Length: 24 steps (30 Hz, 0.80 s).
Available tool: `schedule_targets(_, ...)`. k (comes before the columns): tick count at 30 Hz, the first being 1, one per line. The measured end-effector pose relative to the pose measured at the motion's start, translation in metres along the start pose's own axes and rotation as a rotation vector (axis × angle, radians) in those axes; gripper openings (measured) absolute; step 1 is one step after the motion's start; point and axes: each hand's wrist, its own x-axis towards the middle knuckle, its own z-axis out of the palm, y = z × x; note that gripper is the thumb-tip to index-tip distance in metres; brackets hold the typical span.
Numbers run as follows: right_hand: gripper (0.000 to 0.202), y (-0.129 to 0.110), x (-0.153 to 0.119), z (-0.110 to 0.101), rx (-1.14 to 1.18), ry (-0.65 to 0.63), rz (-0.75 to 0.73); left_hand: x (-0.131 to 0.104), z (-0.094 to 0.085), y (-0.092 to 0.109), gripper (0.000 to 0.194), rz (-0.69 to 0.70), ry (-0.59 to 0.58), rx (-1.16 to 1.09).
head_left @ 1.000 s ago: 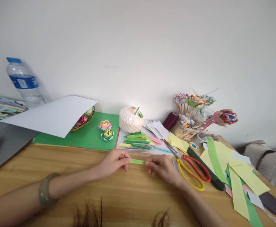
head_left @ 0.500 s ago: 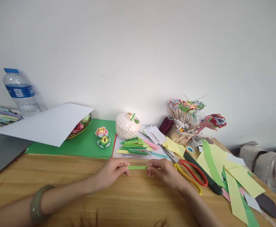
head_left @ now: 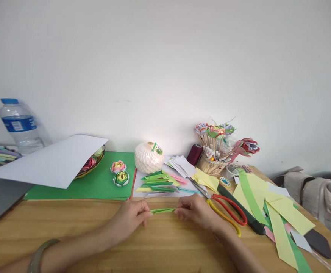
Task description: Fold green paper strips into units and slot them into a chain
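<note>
A narrow strip of folded green paper (head_left: pixel 163 210) is stretched between my two hands, just above the wooden table (head_left: pixel 142 250). My left hand (head_left: pixel 134 217) pinches its left end between thumb and fingers. The right end is pinched by my right hand (head_left: pixel 194 211). Behind the strip lies a pile of folded green and yellow paper pieces (head_left: pixel 160 181) on a white sheet. Scissors (head_left: pixel 225 212) with red and yellow handles rest just beyond my right hand.
At the left stand a water bottle (head_left: pixel 17 125) and a tilted white sheet (head_left: pixel 52 159) over a basket. Two paper flowers (head_left: pixel 121 178) lie on green card (head_left: pixel 97 192). A white netted ball (head_left: pixel 148 157), a maroon thread spool (head_left: pixel 194 154), a flower basket (head_left: pixel 212 166) and yellow paper strips (head_left: pixel 280 231) follow rightward.
The green paper strip, flat-looking before, now appears narrower and folded lengthwise. Both hands keep pinching its ends. The whole view has shifted slightly, with the background lower in the picture.
</note>
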Motion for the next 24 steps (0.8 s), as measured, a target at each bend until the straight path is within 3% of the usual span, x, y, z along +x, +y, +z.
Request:
schedule_targets(3,0.022,0.001,0.001,0.000,-0.024,0.008,0.013,0.001,0.001,0.001,0.026,0.003,0.002,0.000)
schedule_targets(6,0.024,0.000,0.001,-0.004,-0.050,0.024,-0.072,0.002,0.003,-0.001,0.022,0.001,0.013,-0.080)
schedule_targets(9,0.029,-0.005,-0.005,-0.017,-0.052,0.156,-0.168,0.005,0.002,-0.006,0.019,-0.004,0.042,-0.221)
schedule_targets(11,0.027,-0.010,-0.013,-0.029,-0.025,0.444,-0.183,0.008,0.000,-0.010,0.021,-0.016,0.046,-0.295)
schedule_targets(14,0.018,-0.015,-0.024,-0.042,0.035,1.148,-0.242,0.012,-0.003,-0.011,0.027,-0.027,0.029,-0.360)
schedule_targets(15,0.017,-0.016,-0.024,-0.044,0.024,1.325,-0.275,0.013,-0.003,-0.011,0.028,-0.025,0.017,-0.371)
schedule_targets(16,0.017,-0.014,-0.023,-0.043,-0.022,1.407,-0.292,0.012,-0.002,-0.010,0.028,-0.018,0.003,-0.375)
schedule_targets(17,0.019,-0.011,-0.019,-0.041,-0.101,1.388,-0.281,0.011,-0.001,-0.009,0.027,-0.012,-0.013,-0.370)
schedule_targets(18,0.024,-0.007,-0.014,-0.038,-0.216,1.247,-0.219,0.010,0.001,-0.008,0.026,-0.005,-0.033,-0.358)
schedule_targets(19,0.029,-0.002,-0.008,-0.035,-0.335,0.998,-0.138,0.008,0.003,-0.007,0.025,0.000,-0.053,-0.341)
schedule_targets(20,0.027,0.003,-0.002,-0.032,-0.369,0.873,-0.113,0.006,0.004,-0.007,0.023,0.006,-0.075,-0.322)
schedule_targets(24,0.025,0.024,0.007,-0.029,-0.424,0.759,-0.016,-0.002,0.009,-0.002,0.018,0.042,-0.155,-0.223)
